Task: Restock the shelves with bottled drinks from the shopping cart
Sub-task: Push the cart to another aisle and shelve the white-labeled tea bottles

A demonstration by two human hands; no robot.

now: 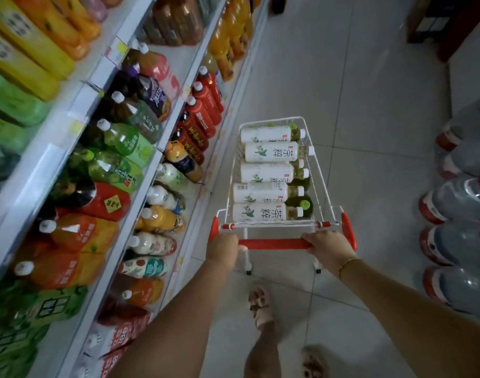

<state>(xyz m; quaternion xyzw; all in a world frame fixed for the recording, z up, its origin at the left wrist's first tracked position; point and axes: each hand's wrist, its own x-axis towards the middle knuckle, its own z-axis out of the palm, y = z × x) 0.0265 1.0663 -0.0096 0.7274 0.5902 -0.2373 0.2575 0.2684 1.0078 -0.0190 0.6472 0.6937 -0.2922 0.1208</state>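
Both hands grip the red handle (274,244) of a small white wire shopping cart (322,186): the left hand (224,248) is wrapped around the bar's left end, the right hand (329,248) around its right end, a thin gold bracelet (345,264) on that wrist. Inside the cart's basket, five white-labelled tea bottles (266,192) lie on their sides in a row, caps pointing right, with more green-capped bottles beneath them. The cart stands on a pale grey tiled floor (369,91) in a dim aisle. Along the left run white shelves (151,170) in tiers, packed with bottled drinks in orange, green, red and yellow. On the right, large water jugs (457,241) with red bands are set on the floor. Sandalled feet (260,306) show below the arms.
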